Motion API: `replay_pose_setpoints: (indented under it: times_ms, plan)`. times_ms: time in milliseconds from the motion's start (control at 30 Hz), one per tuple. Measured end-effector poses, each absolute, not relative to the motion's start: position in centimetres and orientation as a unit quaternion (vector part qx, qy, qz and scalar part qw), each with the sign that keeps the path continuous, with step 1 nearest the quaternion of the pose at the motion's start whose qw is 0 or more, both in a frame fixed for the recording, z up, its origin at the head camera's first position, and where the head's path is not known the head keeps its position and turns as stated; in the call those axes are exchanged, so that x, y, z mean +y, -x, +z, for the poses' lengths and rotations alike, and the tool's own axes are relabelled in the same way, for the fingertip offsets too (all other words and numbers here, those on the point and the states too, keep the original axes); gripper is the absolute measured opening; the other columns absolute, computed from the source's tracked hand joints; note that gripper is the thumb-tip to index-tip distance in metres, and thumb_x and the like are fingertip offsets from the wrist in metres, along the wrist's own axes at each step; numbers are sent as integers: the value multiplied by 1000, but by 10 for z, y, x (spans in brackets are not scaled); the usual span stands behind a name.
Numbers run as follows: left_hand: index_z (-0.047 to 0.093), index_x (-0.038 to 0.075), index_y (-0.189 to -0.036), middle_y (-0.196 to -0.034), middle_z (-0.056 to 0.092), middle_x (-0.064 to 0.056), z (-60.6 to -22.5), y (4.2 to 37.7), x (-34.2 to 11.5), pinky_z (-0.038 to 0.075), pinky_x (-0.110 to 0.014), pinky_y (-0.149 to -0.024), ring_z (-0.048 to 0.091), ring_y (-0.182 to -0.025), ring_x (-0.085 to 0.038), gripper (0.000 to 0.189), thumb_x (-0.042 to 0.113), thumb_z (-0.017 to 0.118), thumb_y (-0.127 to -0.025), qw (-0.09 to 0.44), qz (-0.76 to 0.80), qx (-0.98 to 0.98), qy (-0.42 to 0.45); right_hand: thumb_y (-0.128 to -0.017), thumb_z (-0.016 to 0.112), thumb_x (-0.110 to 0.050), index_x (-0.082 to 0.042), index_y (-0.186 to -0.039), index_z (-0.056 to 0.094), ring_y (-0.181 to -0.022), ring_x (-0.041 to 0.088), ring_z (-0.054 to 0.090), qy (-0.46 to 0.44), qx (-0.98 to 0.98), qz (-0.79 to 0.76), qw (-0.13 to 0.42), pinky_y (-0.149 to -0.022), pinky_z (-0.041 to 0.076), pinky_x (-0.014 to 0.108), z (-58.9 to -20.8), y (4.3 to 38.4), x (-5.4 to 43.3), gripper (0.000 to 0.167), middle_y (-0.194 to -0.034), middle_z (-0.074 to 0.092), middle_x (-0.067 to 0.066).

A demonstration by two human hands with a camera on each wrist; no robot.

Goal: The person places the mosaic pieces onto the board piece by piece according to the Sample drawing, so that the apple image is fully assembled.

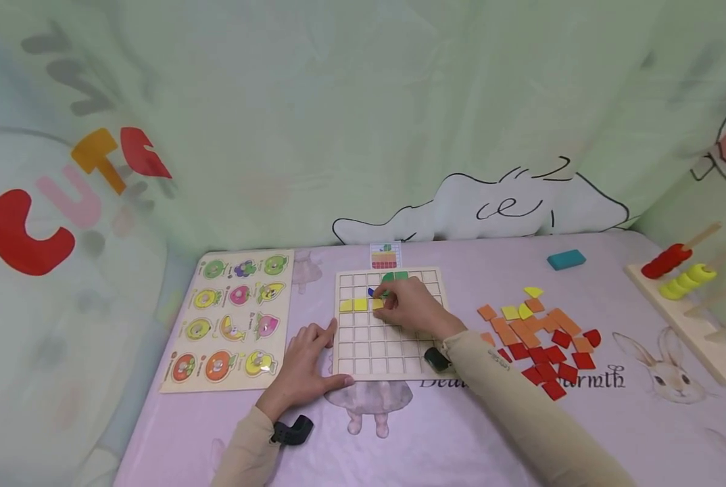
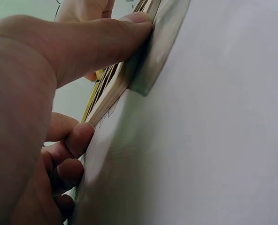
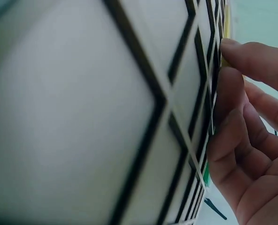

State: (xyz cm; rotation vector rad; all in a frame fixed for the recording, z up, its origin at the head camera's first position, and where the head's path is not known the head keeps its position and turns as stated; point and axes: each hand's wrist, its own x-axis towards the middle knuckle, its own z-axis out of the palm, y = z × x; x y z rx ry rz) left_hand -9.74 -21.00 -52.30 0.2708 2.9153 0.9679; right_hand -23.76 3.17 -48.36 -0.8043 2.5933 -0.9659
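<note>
A wooden grid board (image 1: 378, 377) lies in front of me. My left hand (image 1: 305, 362) rests at its near left corner, the thumb (image 2: 101, 40) against the near edge and the index finger at the left edge. Over the grid, my right hand (image 1: 414, 308) pinches a yellow square tile (image 1: 378, 304) between thumb and fingertips, low at the third row. Two yellow tiles (image 1: 360, 304) sit to its left in that row. Green pieces (image 1: 402, 276) fill part of the top row, and a small blue piece (image 1: 371, 292) lies below them, partly hidden by my fingers.
Loose red, orange and yellow tiles (image 1: 545, 372) lie scattered to the right. A wooden fruit puzzle (image 1: 226, 325) is at the left. Behind the board is a pattern card (image 1: 386, 256). A teal block (image 1: 566, 260) and a bead stacker (image 1: 697, 325) stand further right.
</note>
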Motion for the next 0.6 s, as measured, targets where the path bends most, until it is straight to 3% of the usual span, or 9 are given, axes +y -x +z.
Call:
replay_pose_setpoints:
  times_ms: [300, 600]
  plan:
    - [41, 7, -163, -108, 49, 3, -520, 98, -211, 35, -37, -89, 39, -101, -15, 108, 52, 90, -79, 23, 300, 949, -88, -89, 86, -16, -7, -100, 78, -69, 8, 61, 290, 895, -325, 100, -69, 51, 28, -482, 243, 37, 17, -78, 72, -1]
    - [40, 7, -163, -110, 51, 2, -522, 98, -210, 35, -39, -92, 40, -101, -15, 108, 50, 91, -78, 26, 310, 946, -91, -90, 82, -16, -8, -98, 78, -71, 10, 60, 290, 896, -321, 99, -73, 51, 32, -488, 245, 31, 12, -78, 70, -2]
